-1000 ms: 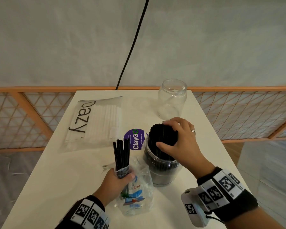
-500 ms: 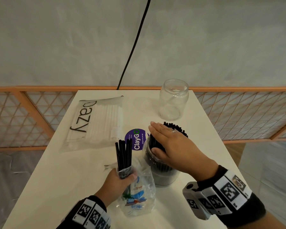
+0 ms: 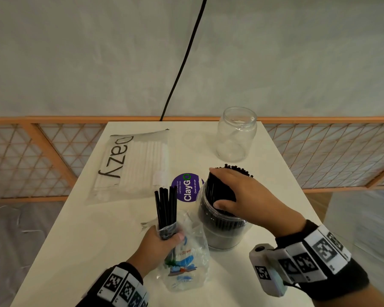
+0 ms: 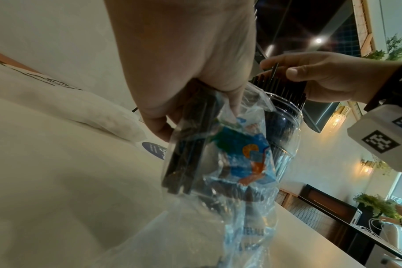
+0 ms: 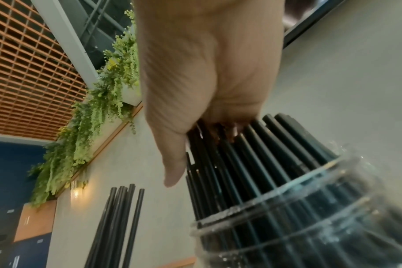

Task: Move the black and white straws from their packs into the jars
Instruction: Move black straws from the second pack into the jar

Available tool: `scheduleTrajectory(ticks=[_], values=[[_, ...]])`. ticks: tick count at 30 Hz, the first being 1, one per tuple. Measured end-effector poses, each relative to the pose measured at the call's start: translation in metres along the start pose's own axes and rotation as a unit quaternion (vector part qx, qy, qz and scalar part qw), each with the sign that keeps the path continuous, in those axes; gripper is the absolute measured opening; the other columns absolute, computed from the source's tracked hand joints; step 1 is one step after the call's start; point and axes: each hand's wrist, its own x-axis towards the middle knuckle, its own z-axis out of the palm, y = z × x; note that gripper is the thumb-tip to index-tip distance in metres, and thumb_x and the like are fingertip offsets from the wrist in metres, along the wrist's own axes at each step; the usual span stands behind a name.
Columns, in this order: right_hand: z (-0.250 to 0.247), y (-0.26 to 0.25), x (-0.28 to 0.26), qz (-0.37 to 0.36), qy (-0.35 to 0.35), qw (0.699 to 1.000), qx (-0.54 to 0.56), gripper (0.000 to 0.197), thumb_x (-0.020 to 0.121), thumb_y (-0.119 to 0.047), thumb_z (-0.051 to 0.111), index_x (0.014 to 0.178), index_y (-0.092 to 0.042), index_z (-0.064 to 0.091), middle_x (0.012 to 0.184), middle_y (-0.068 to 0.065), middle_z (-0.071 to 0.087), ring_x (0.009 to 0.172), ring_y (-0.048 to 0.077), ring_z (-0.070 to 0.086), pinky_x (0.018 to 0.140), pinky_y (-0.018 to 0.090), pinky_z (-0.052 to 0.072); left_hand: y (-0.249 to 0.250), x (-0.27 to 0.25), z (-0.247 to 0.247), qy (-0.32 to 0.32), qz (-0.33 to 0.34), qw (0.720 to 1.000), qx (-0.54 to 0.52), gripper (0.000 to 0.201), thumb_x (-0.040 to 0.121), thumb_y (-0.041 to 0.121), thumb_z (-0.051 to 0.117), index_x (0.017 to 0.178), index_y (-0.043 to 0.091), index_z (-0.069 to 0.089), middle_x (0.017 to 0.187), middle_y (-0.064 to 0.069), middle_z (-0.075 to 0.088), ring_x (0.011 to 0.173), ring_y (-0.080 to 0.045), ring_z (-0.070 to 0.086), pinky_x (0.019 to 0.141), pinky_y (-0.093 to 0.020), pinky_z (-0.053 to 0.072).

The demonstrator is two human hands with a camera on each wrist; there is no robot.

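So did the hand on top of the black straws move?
Yes. The right hand has flattened and slid left across the black straws in the jar, toward the purple sticker.

Two jars, two packs, two hands

One jar [image 3: 223,220] packed with black straws, one clear jar [image 3: 236,134] far right; a white-straw pack [image 3: 131,165] far left; a near pack [image 3: 184,262] holding perhaps six black straws [image 3: 166,209]; one purple sticker [image 3: 186,190].

Empty jar [image 3: 236,135] mouth open, unobstructed; full jar [image 3: 222,227] packed; bare table [image 3: 80,235] left, seemingly.
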Motion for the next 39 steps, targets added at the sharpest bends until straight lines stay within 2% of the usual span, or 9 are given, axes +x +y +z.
scheduleTrajectory(ticks=[5,10,15,20,23,25,31,35,39], values=[[0.005,0.004,0.003,0.057,-0.048,0.984,-0.165,0.058,0.096,-0.050,0.026,0.148,-0.027,0.011,0.157,-0.013,-0.001,0.145,0.017,-0.004,0.114,0.045,0.006,0.000,0.000,-0.003,-0.010,0.000,1.000,-0.005,0.008,0.081,0.009,0.068,0.082,0.016,0.064,0.080,0.001,0.067,0.081,-0.009,0.063,0.061,-0.009,0.046],[0.015,0.004,0.001,0.027,-0.115,0.974,-0.196,0.111,0.051,-0.080,-0.029,0.147,-0.028,-0.008,0.157,-0.009,-0.011,0.145,0.021,-0.009,0.114,0.051,0.002,0.000,-0.001,-0.009,-0.019,0.003,1.000,0.000,0.013,0.081,0.007,0.068,0.076,0.019,0.065,0.076,0.001,0.067,0.078,-0.009,0.063,0.067,-0.015,0.046],[0.016,-0.009,0.004,0.016,-0.027,0.988,-0.152,0.105,0.062,-0.084,-0.006,0.149,-0.024,0.002,0.158,-0.007,-0.006,0.146,0.021,-0.005,0.113,0.052,0.002,0.008,-0.004,-0.013,-0.049,0.009,0.999,-0.007,0.007,0.081,0.009,0.068,0.088,0.011,0.068,0.088,-0.002,0.070,0.083,-0.006,0.065,0.069,-0.015,0.049],[0.028,-0.044,0.003,-0.054,0.234,0.970,-0.033,0.067,0.076,-0.058,0.045,0.123,-0.012,0.057,0.118,0.005,0.058,0.108,0.023,0.051,0.090,0.038,0.043,0.024,-0.008,-0.014,-0.100,0.041,0.993,-0.039,0.007,0.082,0.007,0.067,0.088,0.004,0.068,0.082,-0.004,0.071,0.073,-0.007,0.065,0.068,-0.018,0.052],[0.032,-0.064,0.001,-0.070,0.051,0.987,0.135,0.075,0.063,-0.068,0.060,0.122,-0.021,0.059,0.108,-0.005,0.048,0.101,0.009,0.045,0.086,0.022,0.039,0.035,-0.011,-0.016,-0.127,0.062,0.989,-0.054,0.012,0.077,0.014,0.071,0.074,0.026,0.068,0.066,0.012,0.068,0.074,-0.011,0.062,0.068,-0.023,0.052],[0.038,-0.071,0.002,-0.063,-0.037,0.974,0.212,0.061,0.059,-0.056,0.076,0.106,-0.020,0.064,0.107,-0.003,0.050,0.101,0.009,0.049,0.088,0.027,0.045,0.039,-0.012,-0.017,-0.158,0.081,0.983,-0.038,0.015,0.064,0.036,0.066,0.078,0.041,0.067,0.073,0.019,0.068,0.079,-0.001,0.061,0.073,-0.022,0.051],[0.050,-0.071,0.013,0.009,0.014,0.939,0.343,0.021,0.071,-0.021,0.077,0.084,-0.008,0.068,0.081,0.003,0.070,0.080,0.016,0.067,0.080,0.044,0.054,0.051,-0.010,-0.013,-0.190,0.081,0.975,-0.087,0.065,0.057,-0.004,0.078,0.106,0.029,0.051,0.091,0.009,0.071,0.091,-0.004,0.067,0.075,-0.024,0.055],[0.037,-0.069,0.013,0.009,0.040,0.906,0.421,0.013,0.080,-0.012,0.071,0.067,-0.016,0.068,0.067,-0.002,0.067,0.068,0.009,0.063,0.069,0.031,0.053,0.051,-0.007,-0.020,-0.188,0.092,0.977,-0.041,0.033,0.060,0.009,0.079,0.081,0.032,0.068,0.079,0.005,0.072,0.082,-0.012,0.069,0.079,-0.035,0.056],[0.024,-0.068,0.014,0.024,0.151,0.884,0.443,0.017,0.076,-0.023,0.071,0.065,-0.012,0.064,0.062,-0.003,0.061,0.062,0.009,0.059,0.061,0.023,0.049,0.045,-0.006,-0.023,-0.186,0.083,0.979,-0.028,0.022,0.062,0.012,0.076,0.076,0.026,0.068,0.073,0.009,0.071,0.076,-0.005,0.066,0.076,-0.026,0.052]])
